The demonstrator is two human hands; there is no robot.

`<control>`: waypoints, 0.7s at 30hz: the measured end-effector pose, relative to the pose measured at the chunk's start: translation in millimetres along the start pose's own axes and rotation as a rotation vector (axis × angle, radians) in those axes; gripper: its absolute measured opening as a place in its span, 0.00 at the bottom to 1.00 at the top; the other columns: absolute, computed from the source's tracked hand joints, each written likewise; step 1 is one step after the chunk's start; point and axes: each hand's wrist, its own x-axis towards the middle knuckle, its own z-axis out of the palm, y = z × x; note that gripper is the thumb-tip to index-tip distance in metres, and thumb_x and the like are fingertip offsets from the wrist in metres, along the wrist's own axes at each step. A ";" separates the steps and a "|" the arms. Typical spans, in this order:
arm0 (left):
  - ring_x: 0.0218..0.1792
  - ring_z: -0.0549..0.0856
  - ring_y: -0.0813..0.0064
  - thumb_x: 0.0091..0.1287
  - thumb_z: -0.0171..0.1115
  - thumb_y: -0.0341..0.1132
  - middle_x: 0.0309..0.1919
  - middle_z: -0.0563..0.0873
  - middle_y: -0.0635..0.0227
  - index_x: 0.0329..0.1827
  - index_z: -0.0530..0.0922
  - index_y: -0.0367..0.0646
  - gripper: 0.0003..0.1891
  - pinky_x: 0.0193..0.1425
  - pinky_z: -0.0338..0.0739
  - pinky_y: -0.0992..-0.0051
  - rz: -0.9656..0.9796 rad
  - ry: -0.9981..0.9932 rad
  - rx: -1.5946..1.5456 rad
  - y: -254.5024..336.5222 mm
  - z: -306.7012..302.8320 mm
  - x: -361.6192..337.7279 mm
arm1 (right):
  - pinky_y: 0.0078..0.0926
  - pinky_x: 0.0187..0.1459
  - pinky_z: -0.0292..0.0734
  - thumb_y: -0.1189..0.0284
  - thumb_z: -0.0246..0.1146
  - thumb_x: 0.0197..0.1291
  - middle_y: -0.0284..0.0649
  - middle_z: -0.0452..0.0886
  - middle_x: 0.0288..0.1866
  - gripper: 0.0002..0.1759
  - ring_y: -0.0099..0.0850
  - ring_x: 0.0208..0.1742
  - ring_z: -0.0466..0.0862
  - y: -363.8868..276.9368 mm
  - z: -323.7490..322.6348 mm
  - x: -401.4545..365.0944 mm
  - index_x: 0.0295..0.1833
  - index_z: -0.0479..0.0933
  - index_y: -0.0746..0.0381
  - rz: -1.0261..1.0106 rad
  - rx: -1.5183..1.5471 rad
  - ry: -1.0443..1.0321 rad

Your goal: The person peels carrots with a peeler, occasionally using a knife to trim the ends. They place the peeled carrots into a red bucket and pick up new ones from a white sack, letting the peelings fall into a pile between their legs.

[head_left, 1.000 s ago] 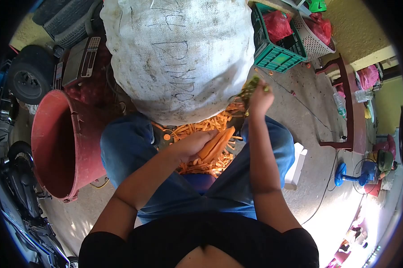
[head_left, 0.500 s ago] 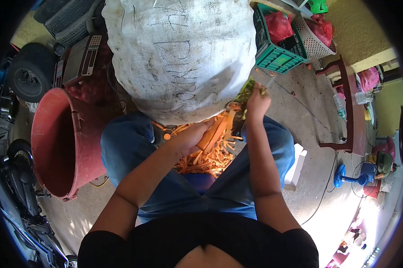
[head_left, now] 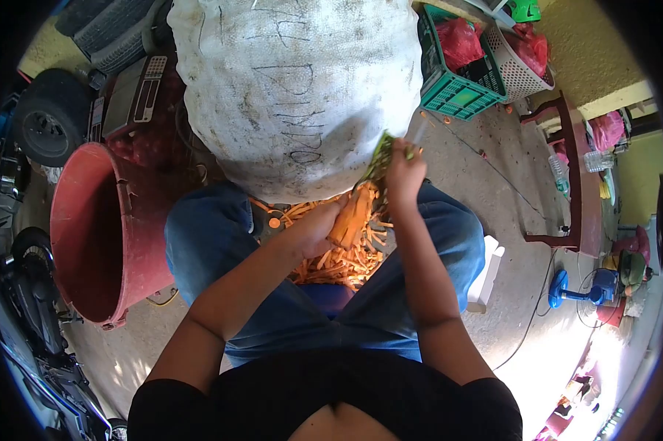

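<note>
My left hand [head_left: 324, 225] is closed round a chunky orange piece [head_left: 355, 220] that looks like carrot, held at a slant between my knees. A mottled green, leafy-looking part [head_left: 379, 158] rises from its upper end. My right hand [head_left: 405, 175] is closed at that green part; a thin pale blade, apparently a knife [head_left: 420, 132], sticks out above the fist. The right fingers partly hide what they grip. Below the hands lies a heap of orange strips [head_left: 346, 268]. A small orange round slice [head_left: 275, 223] sits left of the heap.
A large white woven sack [head_left: 294, 88] stands just ahead of the hands. A red tub [head_left: 118, 235] is at left, near a scale [head_left: 136, 99]. Behind at right are a green crate [head_left: 460, 95] and a white basket [head_left: 519, 70]. A cord crosses the floor.
My right hand has moved left and slightly down, closer to the orange piece, and the green part has shifted left with it. My left hand stays nearly in place, with the orange piece slightly turned.
</note>
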 end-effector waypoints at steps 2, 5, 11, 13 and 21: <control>0.28 0.76 0.72 0.66 0.35 0.46 0.29 0.75 0.64 0.45 0.67 0.42 0.18 0.29 0.71 0.73 -0.066 0.087 0.039 3.1 8.4 -5.2 | 0.21 0.20 0.63 0.68 0.53 0.56 0.38 0.71 0.15 0.13 0.22 0.16 0.68 -9.9 -15.5 14.7 0.29 0.73 0.70 0.085 -0.001 0.068; 0.29 0.76 0.72 0.66 0.36 0.46 0.30 0.75 0.65 0.44 0.67 0.41 0.18 0.32 0.71 0.71 -0.047 0.126 -0.023 7.9 11.5 -7.6 | 0.22 0.21 0.64 0.69 0.52 0.56 0.41 0.71 0.16 0.13 0.24 0.17 0.69 -15.7 -18.4 13.7 0.30 0.73 0.70 0.131 0.111 0.058; 0.32 0.76 0.71 0.66 0.34 0.42 0.33 0.76 0.67 0.44 0.68 0.43 0.16 0.34 0.72 0.70 0.012 0.001 -0.209 0.8 0.9 -0.1 | 0.23 0.24 0.65 0.68 0.53 0.56 0.39 0.72 0.18 0.13 0.24 0.19 0.70 -49.0 -4.6 -38.6 0.32 0.73 0.69 -0.098 0.061 -0.223; 0.32 0.77 0.73 0.67 0.32 0.44 0.33 0.77 0.68 0.43 0.68 0.43 0.17 0.35 0.73 0.72 -0.002 -0.080 -0.189 -1.8 -7.0 0.8 | 0.21 0.24 0.64 0.67 0.53 0.56 0.34 0.72 0.18 0.13 0.21 0.21 0.68 -49.6 -6.7 -36.0 0.31 0.73 0.68 0.034 0.046 -0.258; 0.30 0.77 0.73 0.67 0.32 0.45 0.30 0.76 0.64 0.43 0.67 0.41 0.18 0.32 0.72 0.72 -0.075 0.027 -0.034 2.4 -0.5 -1.7 | 0.27 0.20 0.62 0.68 0.52 0.56 0.38 0.69 0.14 0.14 0.25 0.16 0.66 -8.3 -21.8 26.4 0.29 0.73 0.70 0.147 0.190 0.129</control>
